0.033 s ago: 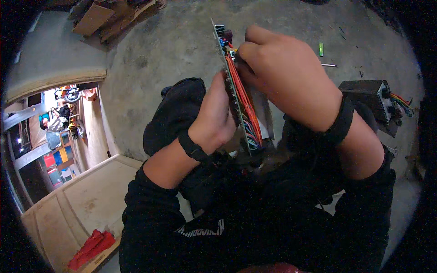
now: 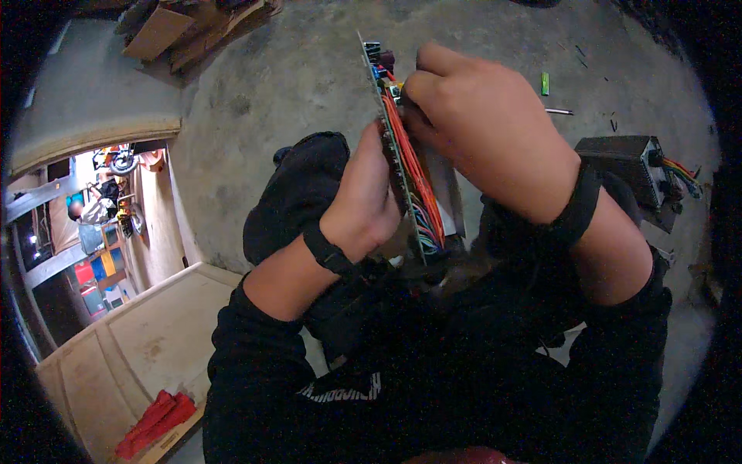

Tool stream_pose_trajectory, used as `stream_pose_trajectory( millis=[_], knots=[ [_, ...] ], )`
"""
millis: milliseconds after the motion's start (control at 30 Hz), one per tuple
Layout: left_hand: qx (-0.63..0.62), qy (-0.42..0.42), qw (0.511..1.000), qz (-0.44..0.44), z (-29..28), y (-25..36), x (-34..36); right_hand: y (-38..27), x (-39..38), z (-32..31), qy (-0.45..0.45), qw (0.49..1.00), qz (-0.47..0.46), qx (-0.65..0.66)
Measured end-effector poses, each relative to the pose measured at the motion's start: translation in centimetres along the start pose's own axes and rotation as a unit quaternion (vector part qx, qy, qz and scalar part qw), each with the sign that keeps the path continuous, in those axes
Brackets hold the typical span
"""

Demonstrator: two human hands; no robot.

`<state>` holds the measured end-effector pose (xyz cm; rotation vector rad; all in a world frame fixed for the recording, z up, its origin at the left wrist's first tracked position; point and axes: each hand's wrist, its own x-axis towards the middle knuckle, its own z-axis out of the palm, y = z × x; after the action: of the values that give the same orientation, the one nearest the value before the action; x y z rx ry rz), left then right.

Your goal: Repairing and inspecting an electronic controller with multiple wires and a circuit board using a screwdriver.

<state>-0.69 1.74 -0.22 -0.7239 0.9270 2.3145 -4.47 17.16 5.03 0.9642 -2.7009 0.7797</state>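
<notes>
A green circuit board (image 2: 407, 189) stands nearly edge-on in front of me, above my lap. My left hand (image 2: 363, 193) holds it from the left side, its palm and fingers against the board's back. Along the board's right face runs a bundle of red-orange wires (image 2: 411, 158), with paler coloured wires at the near end. Small dark and blue components sit at its far end. There, my right hand (image 2: 471, 116) is closed in a pinch beside a small yellow and white connector (image 2: 396, 89). What its fingertips grip is hidden behind the hand.
To the right on the concrete floor lies a dark metal box (image 2: 622, 162) with coloured wires coming out. A green stick-like piece (image 2: 546, 83) and a metal rod (image 2: 559, 111) lie beyond my right hand. A red cloth (image 2: 158, 424) rests on a wooden panel (image 2: 154, 332). Cardboard (image 2: 166, 35) lies far left.
</notes>
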Motion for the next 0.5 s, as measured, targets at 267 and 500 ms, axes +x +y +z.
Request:
stream_pose_trajectory(
  millis=[267, 500],
  knots=[
    [0.021, 0.011, 1.000, 0.004, 0.56, 0.23, -0.30, -0.54, 0.00, 0.41, 0.037, 0.999, -0.018, 0.007],
    [0.012, 0.008, 1.000, 0.008, -0.01, 0.43, -0.42, -0.62, -0.03, 0.46, 0.028, 0.999, -0.022, 0.022]
  ],
)
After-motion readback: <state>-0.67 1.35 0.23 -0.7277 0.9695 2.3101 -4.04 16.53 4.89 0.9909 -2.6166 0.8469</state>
